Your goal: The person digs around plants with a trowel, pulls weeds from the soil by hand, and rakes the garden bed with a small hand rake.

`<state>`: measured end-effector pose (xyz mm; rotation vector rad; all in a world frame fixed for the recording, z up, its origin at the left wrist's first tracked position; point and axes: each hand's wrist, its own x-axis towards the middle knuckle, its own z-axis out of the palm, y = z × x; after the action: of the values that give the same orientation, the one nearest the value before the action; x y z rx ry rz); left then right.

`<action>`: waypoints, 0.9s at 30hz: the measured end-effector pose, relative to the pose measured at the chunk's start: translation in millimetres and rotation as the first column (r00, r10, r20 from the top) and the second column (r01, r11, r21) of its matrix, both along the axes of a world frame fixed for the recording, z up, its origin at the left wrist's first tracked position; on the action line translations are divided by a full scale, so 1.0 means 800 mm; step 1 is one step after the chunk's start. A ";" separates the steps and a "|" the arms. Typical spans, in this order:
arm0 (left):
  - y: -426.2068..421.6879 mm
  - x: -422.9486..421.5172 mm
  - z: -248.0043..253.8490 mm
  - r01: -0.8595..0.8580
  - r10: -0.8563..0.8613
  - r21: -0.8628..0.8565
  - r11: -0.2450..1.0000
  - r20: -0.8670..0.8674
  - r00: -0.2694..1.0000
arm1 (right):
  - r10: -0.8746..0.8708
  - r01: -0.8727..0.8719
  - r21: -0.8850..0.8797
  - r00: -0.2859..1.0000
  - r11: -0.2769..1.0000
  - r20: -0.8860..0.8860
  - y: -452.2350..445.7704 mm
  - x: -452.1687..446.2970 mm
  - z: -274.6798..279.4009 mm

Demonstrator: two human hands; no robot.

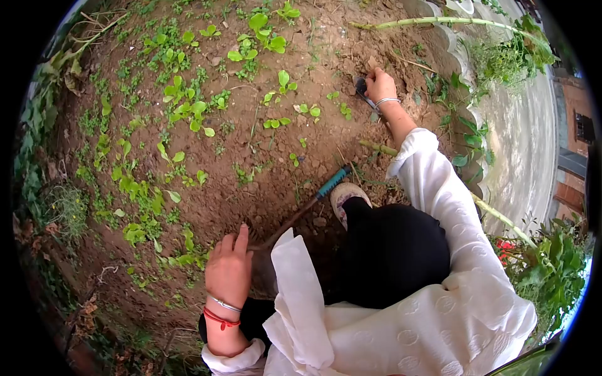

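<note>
My left hand [229, 266] hangs over the soil at the lower middle, index finger stretched out, with nothing visible in it. Beside its fingertips is the rusty metal shaft of a hand tool with a teal grip [333, 182], which lies on the ground and reaches to my shoe. At the upper right, my right hand [380, 85] is low over the soil with its fingers bent together; what they hold, if anything, is too small to make out. A dark object [360, 86] lies against that hand, partly hidden by it.
Green seedlings [188, 113] grow across the soil bed [251, 156] at the left and top. A scalloped edging [473, 100] borders the bed on the right, with long stalks [433, 20] near it. My shoe [348, 199] stands beside the tool's grip.
</note>
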<state>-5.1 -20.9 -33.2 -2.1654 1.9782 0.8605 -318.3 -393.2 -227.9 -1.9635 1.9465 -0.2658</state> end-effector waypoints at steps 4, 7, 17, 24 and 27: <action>-0.002 -0.001 0.011 -0.023 0.023 -0.003 1.000 0.006 1.000 | 0.216 -0.279 -0.174 0.925 0.944 -0.311 0.036 0.020 0.035; -0.009 -0.005 0.018 -0.014 0.014 -0.008 1.000 0.007 1.000 | 0.357 -0.320 0.313 0.932 0.894 -0.068 0.051 0.039 0.039; -0.004 -0.009 0.020 -0.002 0.002 -0.001 1.000 0.032 0.999 | 0.387 -0.365 0.157 0.910 0.918 -0.147 0.051 0.056 -0.009; -0.005 -0.015 0.027 -0.023 0.022 0.023 0.999 0.030 0.999 | 0.170 -0.170 0.055 0.985 0.984 -0.007 0.005 0.037 0.008; -0.004 -0.017 0.026 -0.027 0.026 0.019 0.999 0.020 0.999 | 0.376 -0.381 0.026 0.918 0.924 0.126 -0.002 0.048 0.008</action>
<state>-18.6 -24.0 -12.6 -2.1858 1.9277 0.8546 -279.8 -394.7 -221.3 -2.1842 1.4456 -0.2204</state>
